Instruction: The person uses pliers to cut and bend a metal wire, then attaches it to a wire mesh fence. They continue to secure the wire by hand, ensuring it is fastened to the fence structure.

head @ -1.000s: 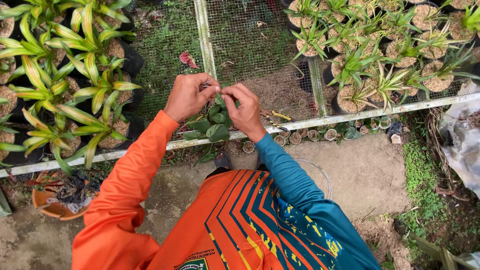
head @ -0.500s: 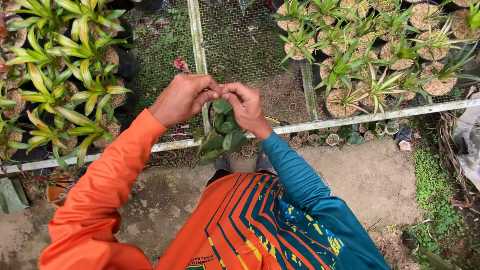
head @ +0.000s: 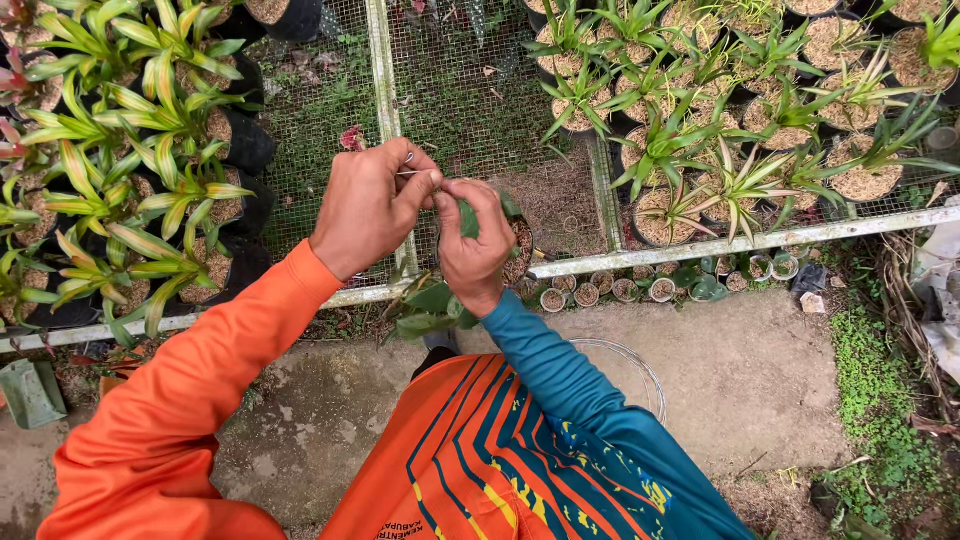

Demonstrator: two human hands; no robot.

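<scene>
From the head camera, both hands meet above the front rail of a wire-mesh bench [head: 470, 110]. The left hand [head: 370, 205], in an orange sleeve, pinches a thin bit of wire [head: 408, 160] between thumb and fingertips, closed tightly on it. The right hand [head: 472, 245], in a teal sleeve, is curled shut around a small dark-green leafy plant [head: 430, 300], whose leaves stick out above and below the fist; the two hands touch at the fingertips. Towards the bench's left edge stand yellow-green striped plants in black pots [head: 150, 130]; towards its right edge, spiky plants in husk-filled pots [head: 720, 150]. Tiny pots [head: 600, 290] line the ground under the front rail, and a wire loop [head: 630, 365] lies on the concrete below.
</scene>
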